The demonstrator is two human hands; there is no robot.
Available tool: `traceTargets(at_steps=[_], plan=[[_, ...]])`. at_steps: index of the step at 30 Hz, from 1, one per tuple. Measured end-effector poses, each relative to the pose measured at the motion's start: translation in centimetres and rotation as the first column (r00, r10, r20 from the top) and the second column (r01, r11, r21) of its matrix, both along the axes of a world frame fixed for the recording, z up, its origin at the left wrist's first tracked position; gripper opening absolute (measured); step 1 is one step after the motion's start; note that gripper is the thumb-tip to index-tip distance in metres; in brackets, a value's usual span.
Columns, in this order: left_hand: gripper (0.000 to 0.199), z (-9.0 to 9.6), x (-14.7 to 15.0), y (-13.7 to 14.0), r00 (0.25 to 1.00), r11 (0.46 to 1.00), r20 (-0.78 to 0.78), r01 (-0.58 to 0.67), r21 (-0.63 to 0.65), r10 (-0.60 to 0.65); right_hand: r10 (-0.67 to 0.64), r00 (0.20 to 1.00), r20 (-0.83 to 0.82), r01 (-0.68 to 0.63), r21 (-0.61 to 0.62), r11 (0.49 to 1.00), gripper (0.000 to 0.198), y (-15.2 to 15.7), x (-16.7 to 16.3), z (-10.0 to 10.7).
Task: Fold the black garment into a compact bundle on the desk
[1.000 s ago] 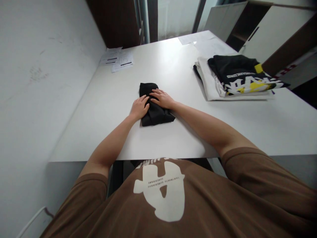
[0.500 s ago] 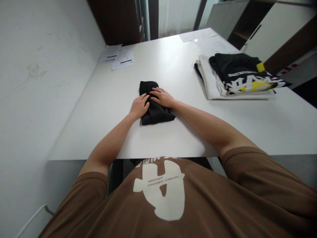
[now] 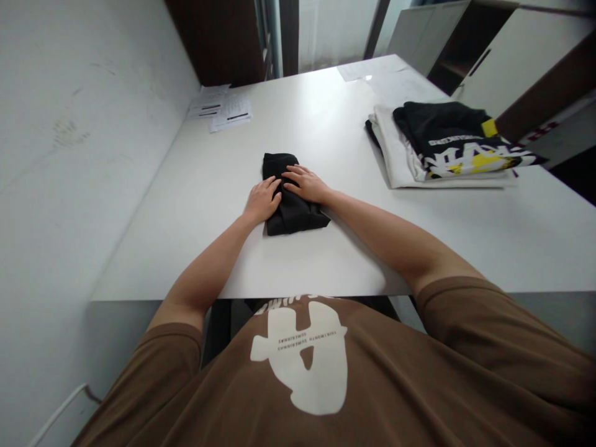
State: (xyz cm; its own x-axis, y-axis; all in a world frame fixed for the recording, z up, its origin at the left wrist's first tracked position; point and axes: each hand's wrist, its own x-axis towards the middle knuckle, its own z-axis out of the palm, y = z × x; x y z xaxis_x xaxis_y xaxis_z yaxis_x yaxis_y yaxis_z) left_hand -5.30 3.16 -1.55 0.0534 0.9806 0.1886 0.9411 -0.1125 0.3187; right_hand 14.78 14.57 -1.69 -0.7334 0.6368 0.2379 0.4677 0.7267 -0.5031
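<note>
A black garment (image 3: 294,216), folded into a narrow bundle, lies on the white table (image 3: 186,205) in front of me. On its left edge rests my left hand (image 3: 264,198), fingers stretched out over the cloth. My right hand (image 3: 307,185) lies flat across the upper right part of the same bundle, fingers pointing left. The fingertips of both hands come close together near the middle of the cloth. What kind of garment it is cannot be made out, and the hands cover part of it.
A stack of folded clothes, with a black printed shirt (image 3: 447,133) on top of white cloth (image 3: 388,149), sits at the right. Papers (image 3: 230,112) lie at the far left by the wall (image 3: 93,155). A cabinet (image 3: 507,56) stands beyond the table.
</note>
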Motion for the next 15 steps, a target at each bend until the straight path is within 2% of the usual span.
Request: traceTargets(at_steps=[15], plan=[[0.057, 0.1, 0.1, -0.08, 1.0, 1.0, 0.003, 0.001, 0.0, -0.001, 0.011, 1.0, 0.025, -0.011, 0.008, 1.0, 0.074, -0.1, 0.12, 0.16]])
